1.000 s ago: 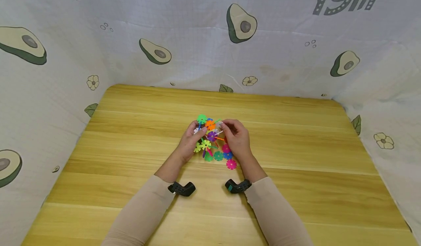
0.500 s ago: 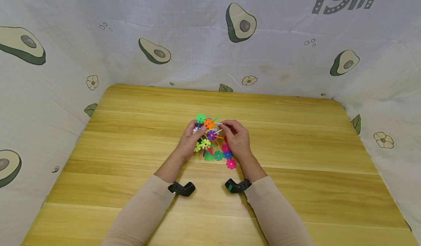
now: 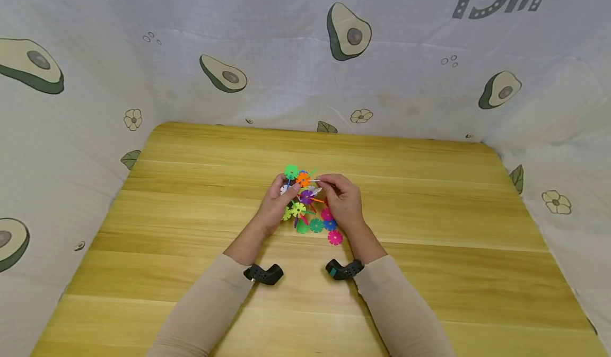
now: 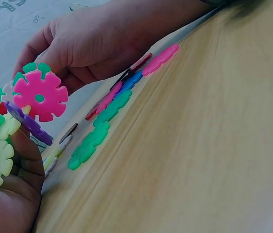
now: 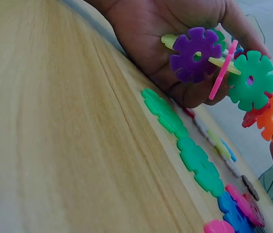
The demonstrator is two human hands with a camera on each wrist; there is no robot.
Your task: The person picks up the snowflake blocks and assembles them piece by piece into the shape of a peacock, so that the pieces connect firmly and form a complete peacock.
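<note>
In the head view my left hand (image 3: 276,208) holds a cluster of interlocked flower-shaped plastic discs, with an orange disc (image 3: 303,180) and a green disc (image 3: 291,172) at its top. The thumb lies over the near side of the cluster. Thumb and index finger of my right hand (image 3: 346,202) pinch a thin white disc (image 3: 314,180), edge-on, right beside the orange one. A pink disc (image 4: 39,96) stands out from the cluster in the left wrist view. The right wrist view shows purple (image 5: 196,55) and green (image 5: 252,80) discs of the cluster against my left palm.
Loose discs lie flat on the wooden table (image 3: 429,214) below the hands, among them a pink disc (image 3: 335,237), a blue disc (image 3: 329,224) and a green disc (image 3: 316,225). A white cloth (image 3: 286,54) printed with avocados hangs behind and at both sides.
The white disc in my right fingers has turned from partly face-on to edge-on and shifted slightly left, close to the orange disc. My left hand and its cluster have barely moved.
</note>
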